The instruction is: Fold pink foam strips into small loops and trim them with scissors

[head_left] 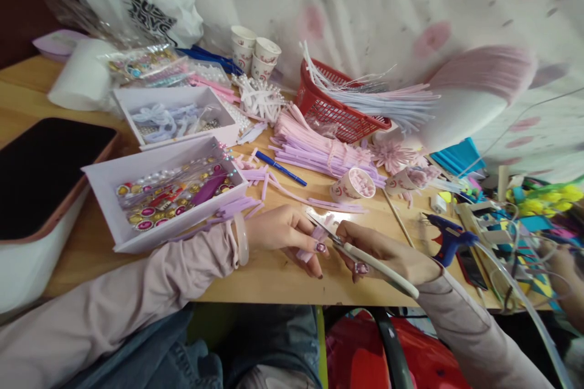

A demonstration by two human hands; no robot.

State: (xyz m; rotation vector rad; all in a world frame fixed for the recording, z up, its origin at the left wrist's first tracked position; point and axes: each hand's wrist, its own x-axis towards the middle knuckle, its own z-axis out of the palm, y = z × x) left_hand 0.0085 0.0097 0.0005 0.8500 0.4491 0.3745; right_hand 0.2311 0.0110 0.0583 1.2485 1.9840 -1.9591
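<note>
Your left hand [283, 228] has its thumb and fingers closed on a lilac fuzzy piece [318, 233], held just above the front part of the table [274, 289]; your right hand [390, 249] is wrapped round the scissors [378, 267], blades pointing left across the piece. Reads as left hand steadying, right hand controlling the tool; the piece sticks out past the fingers, probably to give the blades access. Wrists come in from opposite sides, so neither forearm blocks the other. Supplies sit behind in an arc: stem bundle [319, 143] and paper cup [340, 188] of pink bits look parked within reach, lilac strip [335, 205] just in front of the cup, glue gun [451, 242] off to your right, likely to leave the middle free. Grip: left fingers together, pinched on the piece; right fingers clamped on the handles. Blade gap: can't tell, edges too small and partly hidden. Also can't tell whether they bite the piece or only overlap it.
</note>
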